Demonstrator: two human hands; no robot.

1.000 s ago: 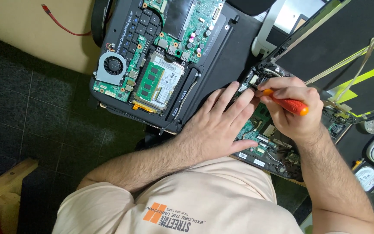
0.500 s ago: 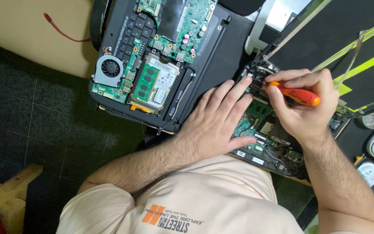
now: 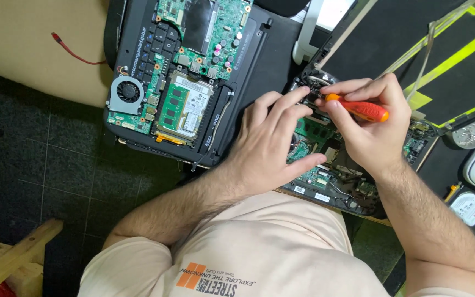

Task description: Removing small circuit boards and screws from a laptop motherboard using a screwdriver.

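Dark tiled floor (image 3: 39, 165) below; right hand (image 3: 369, 137) grips orange screwdriver (image 3: 361, 110), left hand (image 3: 265, 146) spread on opened laptop (image 3: 331, 181).

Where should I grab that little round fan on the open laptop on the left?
Grip the fan by the outer rim of its grey housing, coming straight down from above. It lies flat at the board's corner, and the middle is open blades, so the edges probably give the only firm hold.
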